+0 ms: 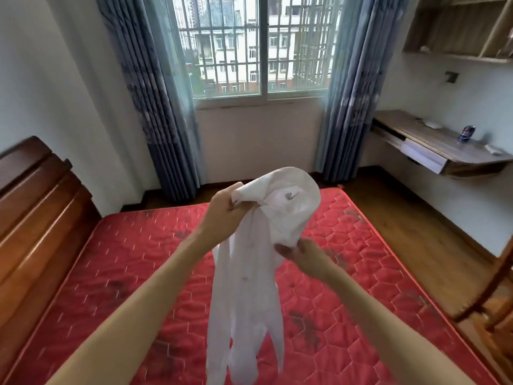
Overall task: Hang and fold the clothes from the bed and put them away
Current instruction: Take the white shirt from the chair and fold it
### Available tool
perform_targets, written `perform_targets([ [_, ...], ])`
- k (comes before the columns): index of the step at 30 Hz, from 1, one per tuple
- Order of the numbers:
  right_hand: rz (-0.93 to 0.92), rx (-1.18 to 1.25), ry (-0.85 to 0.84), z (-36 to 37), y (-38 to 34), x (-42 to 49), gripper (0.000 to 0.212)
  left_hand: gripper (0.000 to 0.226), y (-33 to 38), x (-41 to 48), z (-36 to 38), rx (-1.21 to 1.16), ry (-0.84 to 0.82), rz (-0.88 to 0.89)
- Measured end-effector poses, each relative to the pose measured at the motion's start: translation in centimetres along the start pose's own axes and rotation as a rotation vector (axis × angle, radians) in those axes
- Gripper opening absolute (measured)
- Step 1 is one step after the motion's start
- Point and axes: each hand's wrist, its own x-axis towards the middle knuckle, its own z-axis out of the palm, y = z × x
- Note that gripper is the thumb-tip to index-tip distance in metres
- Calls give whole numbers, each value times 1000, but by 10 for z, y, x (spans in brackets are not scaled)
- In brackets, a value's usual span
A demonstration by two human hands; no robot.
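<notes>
A white garment (249,273) hangs in the air over the red quilted mattress (111,273), its lower part dangling loose. My left hand (224,215) grips a bunched fold at its top left. My right hand (301,254) pinches the cloth's edge lower down on the right. Between the hands the upper part of the garment forms a rounded opening with a small pale fitting (290,194) showing inside it. Nothing else lies on the visible mattress.
A dark wooden headboard (36,207) stands at the left. The barred window (258,45) with blue curtains (155,101) is ahead. A wall desk (444,145) with a can is at the right, shelves above it. A wooden chair (494,295) stands at the right edge.
</notes>
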Motion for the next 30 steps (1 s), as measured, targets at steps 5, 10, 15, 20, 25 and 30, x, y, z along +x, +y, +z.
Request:
perform_targets([
  [5,-121,88,379,-3,5,26,27,39,-29,-24,-56,344,-54,-70],
  [10,-204,-114,583,-41,35,30,26,45,-56,-58,-100,552,-30,-262],
  [15,-332,-274,430,-47,67,9,29,26,-53,-98,-104,277,-53,-446],
  [20,-30,-258,-229,-38,111,-25,35,30,-57,-149,-104,21,-417,-813],
  [25,299,-226,-760,-19,152,-57,7,54,-88,-210,-93,-123,-919,-1119],
  [30,504,-70,-878,4,177,-55,15,49,-116,-244,-77,-305,-902,-1201],
])
